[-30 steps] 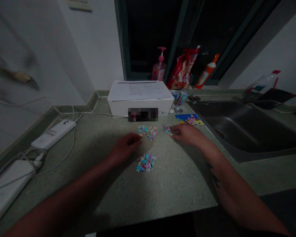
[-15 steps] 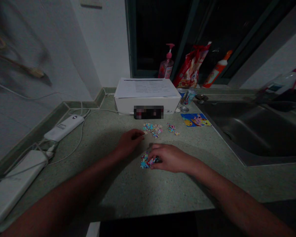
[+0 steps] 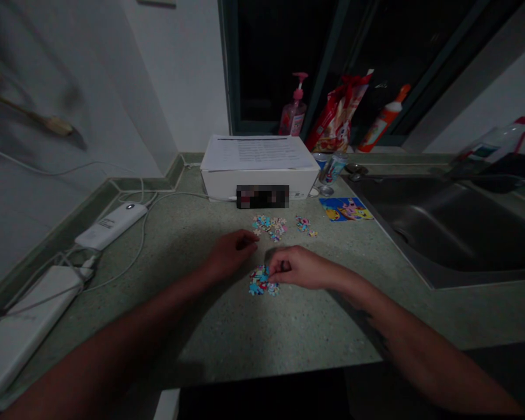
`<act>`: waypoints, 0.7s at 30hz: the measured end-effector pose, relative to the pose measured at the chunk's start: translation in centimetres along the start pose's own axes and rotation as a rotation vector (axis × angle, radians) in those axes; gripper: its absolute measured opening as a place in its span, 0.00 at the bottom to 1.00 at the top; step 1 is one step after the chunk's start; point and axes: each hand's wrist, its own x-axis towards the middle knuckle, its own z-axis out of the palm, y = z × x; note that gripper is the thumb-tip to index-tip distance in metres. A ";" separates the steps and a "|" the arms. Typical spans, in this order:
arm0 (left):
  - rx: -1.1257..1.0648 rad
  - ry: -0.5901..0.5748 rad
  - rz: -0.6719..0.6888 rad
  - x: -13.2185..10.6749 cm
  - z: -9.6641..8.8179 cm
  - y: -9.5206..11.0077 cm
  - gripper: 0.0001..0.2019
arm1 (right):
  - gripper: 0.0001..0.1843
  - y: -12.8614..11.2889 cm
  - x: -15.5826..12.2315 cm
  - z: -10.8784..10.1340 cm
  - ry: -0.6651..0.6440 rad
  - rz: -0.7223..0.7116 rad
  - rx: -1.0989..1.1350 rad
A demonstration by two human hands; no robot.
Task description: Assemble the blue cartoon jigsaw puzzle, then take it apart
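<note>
A small heap of colourful jigsaw puzzle pieces (image 3: 258, 287) lies on the counter in front of me. My right hand (image 3: 300, 267) is at this heap's right edge, thumb and fingers pinched together; whatever they hold is hidden. Farther back is a second cluster of puzzle pieces (image 3: 276, 226), with a few more pieces (image 3: 303, 223) just to its right. My left hand (image 3: 235, 252) hovers at the near left side of the second cluster. Its fingers are curled with the tips close together, and I cannot make out anything between them.
A white box (image 3: 258, 181) with a printed sheet stands behind the pieces, a blurred-out dark device (image 3: 262, 196) before it. Right are a cartoon picture card (image 3: 346, 209), a can (image 3: 333, 168) and the sink (image 3: 446, 233). A power bank (image 3: 111, 226), cables and a white power strip (image 3: 39, 315) lie left.
My right hand has risen slightly away from the near heap, its fingers drawn closer together, uncovering more pieces. My left hand has barely moved. The view has shifted a little.
</note>
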 end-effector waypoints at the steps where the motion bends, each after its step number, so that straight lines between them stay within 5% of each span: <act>1: 0.035 -0.033 0.020 -0.2 0.0 0.2 0.08 | 0.06 0.1 0.0 -0.3 -0.010 0.008 0.063; 7: 0.191 -0.217 0.150 -1.6 0.3 1.0 0.06 | 0.11 0.2 -0.8 -4.1 0.042 0.031 0.238; 21: 0.402 -0.406 0.438 -2.8 0.5 2.1 0.10 | 0.10 5.1 -2.2 -10.0 0.276 0.232 -0.054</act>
